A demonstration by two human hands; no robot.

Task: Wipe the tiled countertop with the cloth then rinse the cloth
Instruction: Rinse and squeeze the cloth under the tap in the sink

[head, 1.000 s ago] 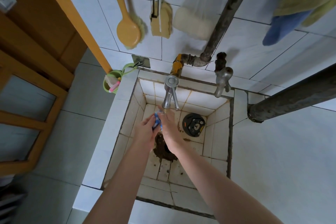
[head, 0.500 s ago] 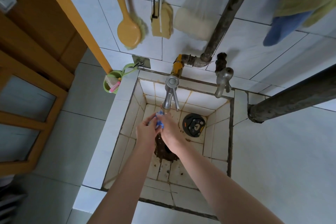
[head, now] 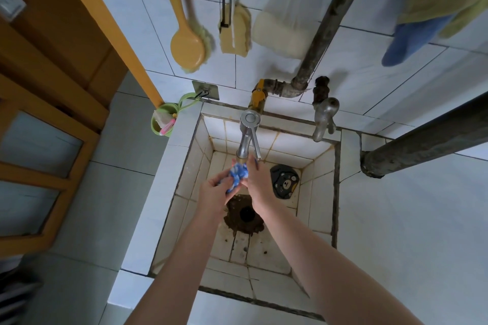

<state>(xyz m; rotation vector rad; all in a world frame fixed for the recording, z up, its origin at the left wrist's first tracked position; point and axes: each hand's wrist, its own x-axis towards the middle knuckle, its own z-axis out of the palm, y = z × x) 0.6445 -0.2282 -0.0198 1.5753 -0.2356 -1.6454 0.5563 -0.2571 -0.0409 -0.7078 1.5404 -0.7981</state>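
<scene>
Rinsing cloth (head: 238, 176) under tap (head: 247, 137)
My left hand (head: 214, 193) and right hand (head: 257, 181) both grip it, over sink (head: 320, 187) drain (head: 247, 214).

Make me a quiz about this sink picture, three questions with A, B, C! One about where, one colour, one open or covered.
1. Where is the cloth? A. on the wall B. under the shiny tap C. on the floor
2. What colour is it? A. red B. yellow C. blue and white
3. The drain hole is: A. open B. covered C. full of soap
Answers: 1 B, the left hand and right hand hold it there. 2 C, its pattern shows both. 3 A, the bear plug lies beside it.
</scene>
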